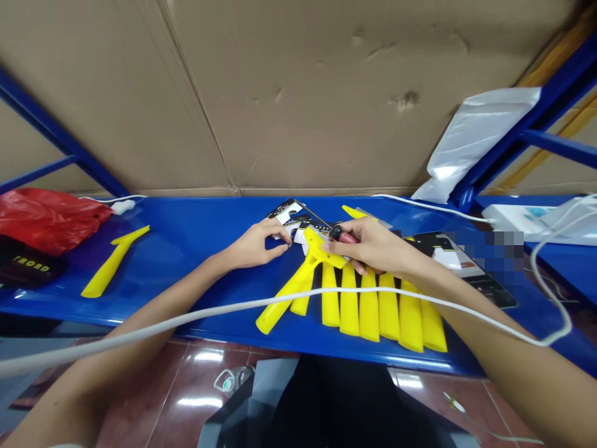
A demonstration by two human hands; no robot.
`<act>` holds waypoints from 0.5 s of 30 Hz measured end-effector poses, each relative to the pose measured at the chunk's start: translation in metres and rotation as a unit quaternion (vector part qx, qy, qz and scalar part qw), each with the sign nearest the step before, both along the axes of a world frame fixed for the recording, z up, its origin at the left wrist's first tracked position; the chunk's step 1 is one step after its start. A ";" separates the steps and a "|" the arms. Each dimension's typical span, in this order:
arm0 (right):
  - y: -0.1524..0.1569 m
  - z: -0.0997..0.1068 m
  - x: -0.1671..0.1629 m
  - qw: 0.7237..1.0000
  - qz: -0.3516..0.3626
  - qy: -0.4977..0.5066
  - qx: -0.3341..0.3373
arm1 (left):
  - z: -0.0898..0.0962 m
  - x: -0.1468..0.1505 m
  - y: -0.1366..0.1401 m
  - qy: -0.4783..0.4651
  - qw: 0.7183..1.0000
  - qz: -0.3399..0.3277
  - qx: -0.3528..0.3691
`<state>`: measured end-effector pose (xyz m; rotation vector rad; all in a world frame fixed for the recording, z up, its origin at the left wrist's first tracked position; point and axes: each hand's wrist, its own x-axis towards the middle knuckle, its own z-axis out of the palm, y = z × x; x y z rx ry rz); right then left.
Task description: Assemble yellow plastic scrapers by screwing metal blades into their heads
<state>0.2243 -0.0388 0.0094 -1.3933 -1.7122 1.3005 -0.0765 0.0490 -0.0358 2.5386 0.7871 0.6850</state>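
Note:
My right hand (373, 242) is closed around a screwdriver (347, 237) with a red and black handle. Its thin shaft points up and to the left, over printed cards (285, 213). Below the screwdriver lies a yellow plastic handle with a forked head (285, 297), close to my right fingertips. Several more yellow handles (368, 311) lie side by side under and beside my right hand. At the left edge of the cards, my left hand (259, 244) has thumb and forefinger pinched together; anything between them is too small to make out.
Another yellow handle (109, 264) lies on the blue table (196, 227) at left, near a red plastic bag (51, 218) and a black pouch (30, 264). A white cable (200, 311) crosses before my forearms. Dark printed packaging (480, 274) lies at right; cardboard (298, 112) stands behind.

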 end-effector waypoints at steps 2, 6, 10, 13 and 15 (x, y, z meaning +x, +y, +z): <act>0.001 -0.004 -0.001 1.000 0.002 -0.001 -0.007 | 0.001 0.000 -0.001 0.006 1.000 -0.005 0.000; 0.001 -0.005 -0.003 1.000 0.000 -0.005 -0.024 | 0.000 0.002 -0.002 0.012 1.000 0.004 0.005; 0.001 -0.005 -0.004 0.999 -0.009 -0.009 -0.029 | -0.003 0.005 -0.003 0.012 0.999 0.032 0.009; 0.001 -0.007 -0.004 1.000 -0.010 -0.008 -0.027 | -0.004 0.005 -0.003 0.018 0.999 0.037 0.008; 0.001 -0.007 -0.004 1.000 -0.006 -0.007 -0.028 | -0.004 0.004 -0.002 0.021 0.999 0.032 0.005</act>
